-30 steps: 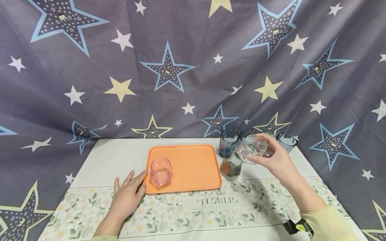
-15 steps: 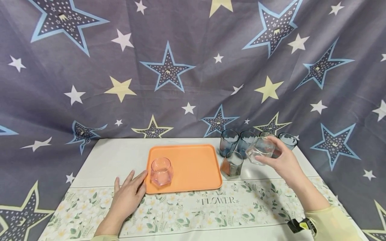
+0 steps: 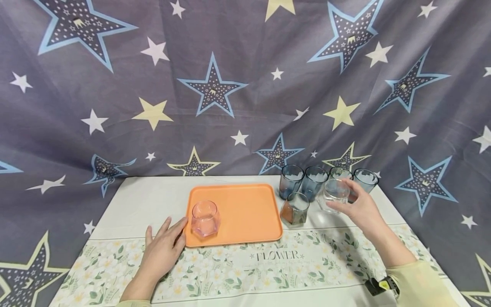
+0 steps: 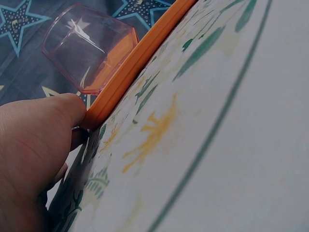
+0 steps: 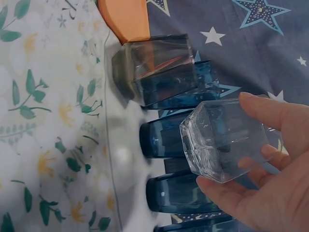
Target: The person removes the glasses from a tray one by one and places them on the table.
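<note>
My right hand (image 3: 362, 211) holds a clear glass (image 3: 334, 197) with a faceted base, thumb on one side and fingers on the other. In the right wrist view the clear glass (image 5: 227, 140) shows in front of the blue glasses; whether it touches the table cannot be told. Left of it stands a smoky grey glass (image 3: 295, 209). My left hand (image 3: 161, 251) lies with relaxed, spread fingers against the left edge of an orange tray (image 3: 245, 213). On that tray's left part stands a pink glass (image 3: 205, 219), also seen in the left wrist view.
Several blue glasses stand in a row along the back right, including the leftmost blue glass (image 3: 290, 182) and the rightmost blue glass (image 3: 366, 180). A white tablecloth with a floral band (image 3: 230, 273) covers the table. A starry curtain (image 3: 245, 119) hangs behind.
My right hand has shifted right and slightly lower with the clear glass, which tilted before and is now nearer upright. The left hand, the tray and the other glasses have stayed put.
</note>
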